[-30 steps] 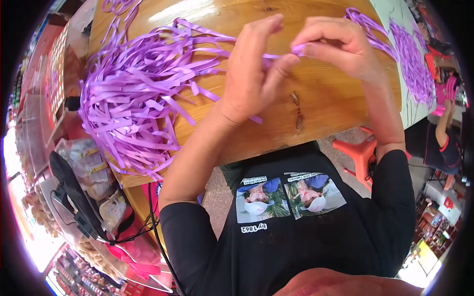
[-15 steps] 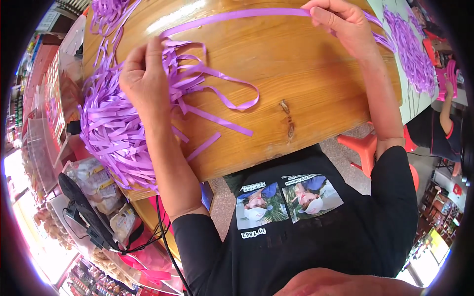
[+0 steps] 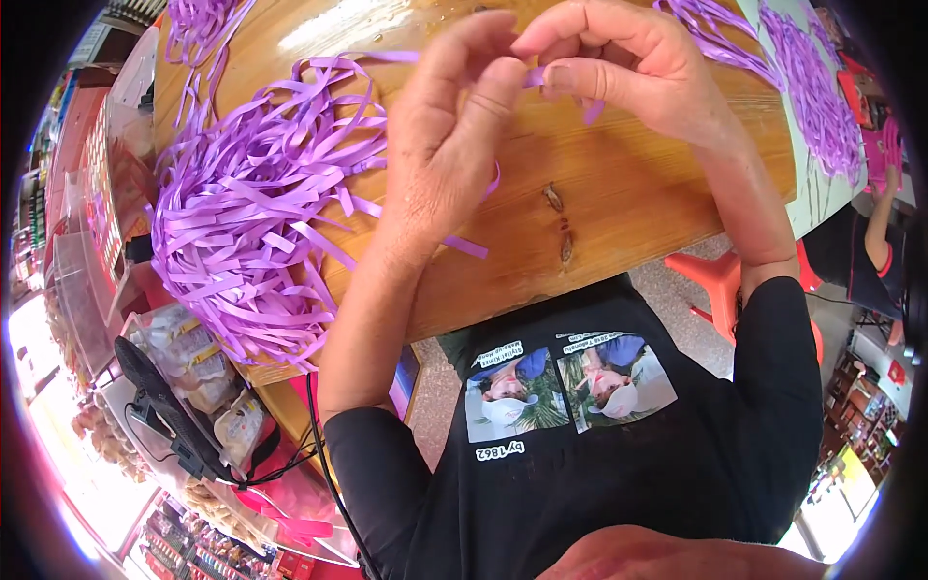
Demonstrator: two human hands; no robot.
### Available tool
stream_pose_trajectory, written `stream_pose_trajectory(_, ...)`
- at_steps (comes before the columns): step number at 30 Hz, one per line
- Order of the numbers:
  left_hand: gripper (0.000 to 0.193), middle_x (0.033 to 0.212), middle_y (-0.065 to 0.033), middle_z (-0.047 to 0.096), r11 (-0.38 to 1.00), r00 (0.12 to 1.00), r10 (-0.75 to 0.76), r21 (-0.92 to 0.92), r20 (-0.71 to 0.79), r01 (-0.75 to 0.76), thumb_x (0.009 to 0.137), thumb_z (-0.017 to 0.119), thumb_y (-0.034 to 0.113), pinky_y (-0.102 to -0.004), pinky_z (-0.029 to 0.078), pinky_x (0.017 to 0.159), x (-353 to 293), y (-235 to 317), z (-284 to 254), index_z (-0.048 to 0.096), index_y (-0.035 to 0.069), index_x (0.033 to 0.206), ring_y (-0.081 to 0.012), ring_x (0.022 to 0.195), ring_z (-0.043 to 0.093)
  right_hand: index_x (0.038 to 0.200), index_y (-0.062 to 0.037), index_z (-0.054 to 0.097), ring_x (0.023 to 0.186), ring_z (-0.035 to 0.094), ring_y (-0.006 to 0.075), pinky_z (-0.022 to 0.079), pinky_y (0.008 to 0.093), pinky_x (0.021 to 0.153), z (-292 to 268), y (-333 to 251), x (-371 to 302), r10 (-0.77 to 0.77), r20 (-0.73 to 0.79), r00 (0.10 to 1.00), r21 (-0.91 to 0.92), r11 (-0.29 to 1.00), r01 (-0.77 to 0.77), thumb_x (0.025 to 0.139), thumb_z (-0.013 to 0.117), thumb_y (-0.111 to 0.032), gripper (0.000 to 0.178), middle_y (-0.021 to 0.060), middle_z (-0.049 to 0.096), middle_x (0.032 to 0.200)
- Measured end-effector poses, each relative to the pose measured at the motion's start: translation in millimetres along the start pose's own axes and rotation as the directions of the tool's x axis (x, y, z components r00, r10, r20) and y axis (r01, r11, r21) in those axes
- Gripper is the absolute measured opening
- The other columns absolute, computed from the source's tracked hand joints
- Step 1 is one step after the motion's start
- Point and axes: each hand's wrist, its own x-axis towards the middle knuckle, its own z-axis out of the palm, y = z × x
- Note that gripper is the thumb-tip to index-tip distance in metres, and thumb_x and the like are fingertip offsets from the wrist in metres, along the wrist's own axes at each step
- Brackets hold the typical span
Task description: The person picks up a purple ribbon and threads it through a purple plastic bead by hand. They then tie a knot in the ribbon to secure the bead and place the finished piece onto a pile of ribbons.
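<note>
My right hand (image 3: 628,72) pinches one purple ribbon (image 3: 534,77) between thumb and forefinger, and a short bit of it hangs below my thumb. My left hand (image 3: 445,130) is just beside it, thumb and forefinger spread around the same spot; I cannot tell whether those fingers grip the ribbon or whether my two hands touch. Both are above the far half of one wooden desk (image 3: 657,213), roughly in the middle from side to side.

Four masses of purple ribbon show around me. One large heap (image 3: 251,203) covers the left end of the desk, its strands too tangled to count. One smaller bunch (image 3: 198,29) is at the far left corner. One loose bundle (image 3: 720,43) lies at the far right, beyond my right hand, and one long pile (image 3: 817,101) is on a white marbled surface (image 3: 802,208) past the desk's right edge. I cannot tell whether those last two join.

A single strand end (image 3: 466,247) shows on the wood below my left wrist, near two dark knots (image 3: 552,197). My one black shirt (image 3: 599,493) carries two printed pictures (image 3: 619,382). At right I see part of one co-worker (image 3: 841,256).
</note>
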Motion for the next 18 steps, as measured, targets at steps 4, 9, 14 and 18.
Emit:
stream_pose_trajectory(4,0.018,0.083,0.0005,0.058,0.987,0.987,-0.159,-0.006,0.003,0.159,0.085,0.061,0.010,-0.0206,0.041,0.062,-2,2,6,0.059,-0.001,0.099,-0.0052,0.072,0.050,0.097,0.0003,0.063,0.093,0.057,0.0142,0.042,0.0254,0.084,-11,24,4,-0.201,0.022,0.979,0.079,0.977,0.198,0.083,0.062,-0.007,0.017,0.0062,0.063,0.097)
stream_pose_trajectory(9,0.006,0.075,-0.0037,0.056,0.894,0.992,0.000,0.444,-0.129,0.058,0.080,0.065,0.005,-0.0225,0.038,0.057,-6,-6,-17,0.063,0.000,0.081,-0.0094,0.064,0.048,0.098,0.0002,0.063,0.092,0.057,0.0150,0.042,0.0249,0.083,-27,47,9,-0.224,-0.026,0.974,-0.149,0.965,0.218,0.083,0.063,-0.007,0.017,0.0070,0.063,0.097)
stream_pose_trajectory(14,0.027,0.089,-0.0111,0.061,0.418,0.903,0.393,0.842,0.171,-0.341,0.082,0.062,0.005,-0.0265,0.045,0.067,0,-13,-8,0.056,0.002,0.108,-0.0176,0.076,0.058,0.097,-0.0003,0.063,0.091,0.057,0.0134,0.043,0.0244,0.082,-26,66,22,-0.621,0.071,0.780,-0.010,0.782,0.624,0.082,0.064,-0.007,0.016,0.0067,0.064,0.094)
stream_pose_trajectory(18,0.019,0.081,-0.0030,0.061,0.980,0.981,-0.193,-0.049,0.006,0.193,0.087,0.059,0.009,-0.0216,0.043,0.064,1,-4,19,0.058,-0.001,0.103,-0.0081,0.072,0.055,0.096,-0.0009,0.063,0.089,0.057,0.0123,0.043,0.0235,0.080,-28,77,37,-0.837,0.122,0.533,0.010,0.538,0.843,0.082,0.064,-0.006,0.015,0.0065,0.064,0.092)
